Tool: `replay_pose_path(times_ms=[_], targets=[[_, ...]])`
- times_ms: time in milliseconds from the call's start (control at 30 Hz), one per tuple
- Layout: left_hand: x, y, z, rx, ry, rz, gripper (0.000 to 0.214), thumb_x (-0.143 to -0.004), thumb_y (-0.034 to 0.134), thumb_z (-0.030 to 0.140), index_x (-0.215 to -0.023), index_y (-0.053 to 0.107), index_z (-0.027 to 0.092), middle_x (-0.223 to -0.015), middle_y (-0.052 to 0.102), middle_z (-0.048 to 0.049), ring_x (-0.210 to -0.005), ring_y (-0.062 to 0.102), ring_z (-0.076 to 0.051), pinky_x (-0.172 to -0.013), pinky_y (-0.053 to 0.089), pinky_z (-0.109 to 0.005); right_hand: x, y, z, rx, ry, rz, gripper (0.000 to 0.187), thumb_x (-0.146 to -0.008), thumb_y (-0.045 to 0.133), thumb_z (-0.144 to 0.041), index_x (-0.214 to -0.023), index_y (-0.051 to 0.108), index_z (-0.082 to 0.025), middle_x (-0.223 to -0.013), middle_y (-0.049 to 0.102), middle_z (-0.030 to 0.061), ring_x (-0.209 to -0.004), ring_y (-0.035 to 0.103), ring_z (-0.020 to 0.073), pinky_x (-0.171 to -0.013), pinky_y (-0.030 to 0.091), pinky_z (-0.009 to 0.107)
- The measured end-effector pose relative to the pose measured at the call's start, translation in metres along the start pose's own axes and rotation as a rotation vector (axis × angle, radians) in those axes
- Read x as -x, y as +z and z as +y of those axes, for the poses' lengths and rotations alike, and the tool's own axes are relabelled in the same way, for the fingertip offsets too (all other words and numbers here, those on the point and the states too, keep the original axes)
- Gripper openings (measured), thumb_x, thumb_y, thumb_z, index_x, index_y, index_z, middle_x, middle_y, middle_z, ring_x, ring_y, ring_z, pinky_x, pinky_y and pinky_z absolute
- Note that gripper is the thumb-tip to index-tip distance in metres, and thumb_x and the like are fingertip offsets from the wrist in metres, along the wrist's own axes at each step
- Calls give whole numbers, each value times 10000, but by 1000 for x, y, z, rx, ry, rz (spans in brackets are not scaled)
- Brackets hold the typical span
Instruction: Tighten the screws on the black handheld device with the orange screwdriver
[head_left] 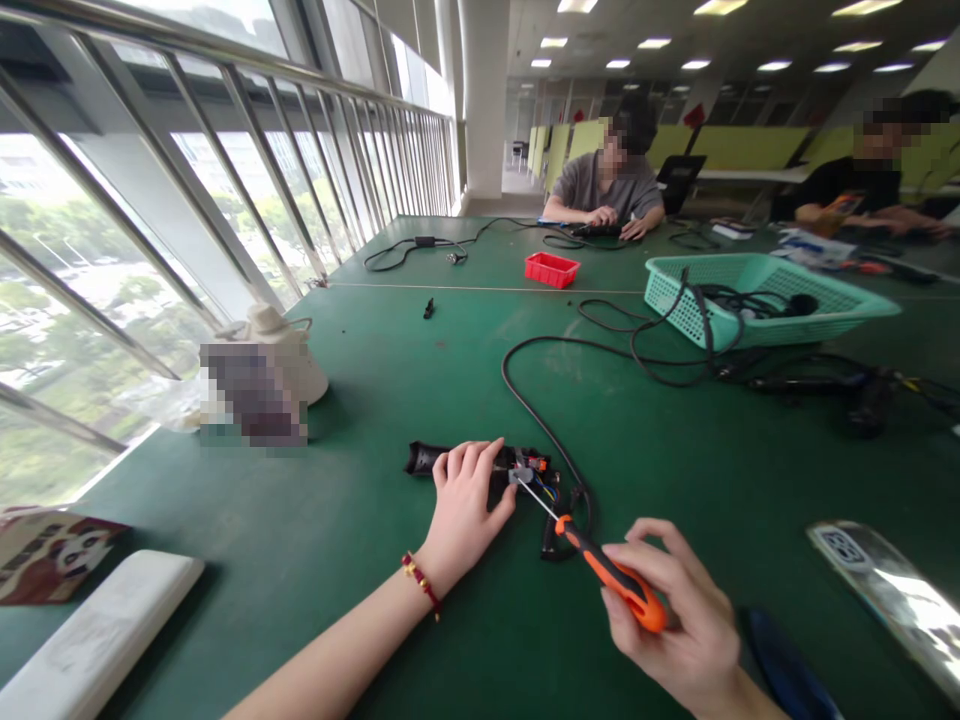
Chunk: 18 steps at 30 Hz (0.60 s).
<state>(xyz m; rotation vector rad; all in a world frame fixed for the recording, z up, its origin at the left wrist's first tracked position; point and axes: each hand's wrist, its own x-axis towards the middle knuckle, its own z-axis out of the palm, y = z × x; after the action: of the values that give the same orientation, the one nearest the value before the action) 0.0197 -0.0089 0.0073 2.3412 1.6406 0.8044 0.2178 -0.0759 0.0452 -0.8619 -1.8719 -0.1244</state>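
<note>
My right hand point(681, 620) grips the handle of an orange and black screwdriver point(611, 572). Its thin shaft slants up and left, and the tip meets a grey part on a black tube-shaped electric device point(426, 459). That device lies on the green table, its right end open with coloured wires and small parts showing. Across its middle rests my left hand point(471, 495), fingers curled over the casing and thumb near the grey part. A black cable point(536, 410) runs from the open end toward the back right. Just below that end is a small black piece point(553, 545).
Toward the back right stands a green basket point(765, 335) of cables, near a red tray point(552, 270). A phone point(862, 570) lies at right. A white slab point(105, 630), a box point(56, 555) and a pale jug point(311, 375) line the left. Two people sit at the back.
</note>
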Motion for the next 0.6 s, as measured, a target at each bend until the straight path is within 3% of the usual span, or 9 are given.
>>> replay_pose_path(times_ms=[200, 433, 600], targets=[[0, 2, 2, -63, -7, 29, 417, -843, 496, 307, -1239, 442, 189, -1181, 551, -82, -1121, 432, -248, -971, 283, -448, 11, 4, 3, -100, 70, 28, 404, -710, 538, -59, -1104, 497, -139, -805, 605, 68, -808, 602, 214, -672, 529, 410], [-4, 5, 1, -74, -21, 58, 425, -838, 521, 307, -1241, 442, 200, -1172, 557, -80, -1116, 442, -249, -957, 296, -444, 0, 5, 0, -48, 66, -35, 236, -752, 549, -102, -981, 540, -160, -676, 595, 17, -600, 563, 153, -608, 520, 369], [-6, 4, 3, -60, -41, 53, 394, -864, 508, 330, -1225, 448, 183, -1186, 556, -89, -1120, 440, -247, -960, 292, -442, 4, 9, 0, -59, 90, 27, 333, -730, 566, -84, -1054, 519, -146, -795, 597, 64, -773, 589, 197, -650, 533, 382]])
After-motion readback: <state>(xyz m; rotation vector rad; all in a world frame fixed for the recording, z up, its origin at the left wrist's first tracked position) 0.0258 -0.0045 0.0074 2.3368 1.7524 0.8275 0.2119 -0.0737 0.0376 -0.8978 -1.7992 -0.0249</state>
